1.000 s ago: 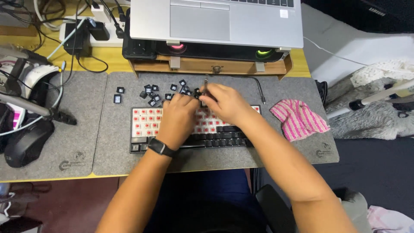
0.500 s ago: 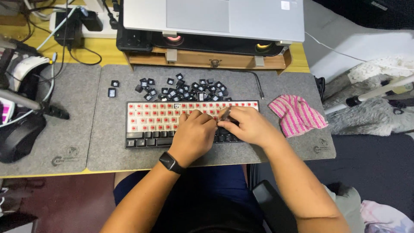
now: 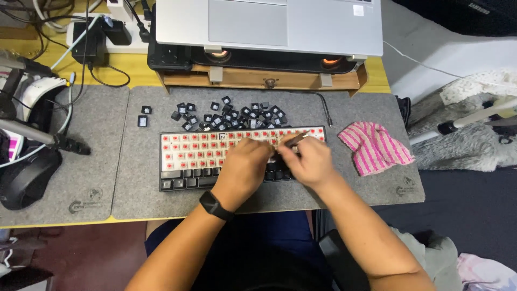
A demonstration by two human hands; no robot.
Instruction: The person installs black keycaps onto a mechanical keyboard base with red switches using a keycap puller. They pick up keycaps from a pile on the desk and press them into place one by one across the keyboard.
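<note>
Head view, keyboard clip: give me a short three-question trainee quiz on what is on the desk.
1. True or false: most of the keyboard still has its black caps on.
2. Where does the pile of loose keycaps lie? A) behind the keyboard B) on the striped cloth C) on the laptop
3. Which hand holds the thin metal tool?

Key: 1 false, only the near rows are capped. 2 A. 3 the right hand; the left hand rests beside it on the keyboard.

You face yellow desk, grey felt mats on it; dark floor at your right.
</note>
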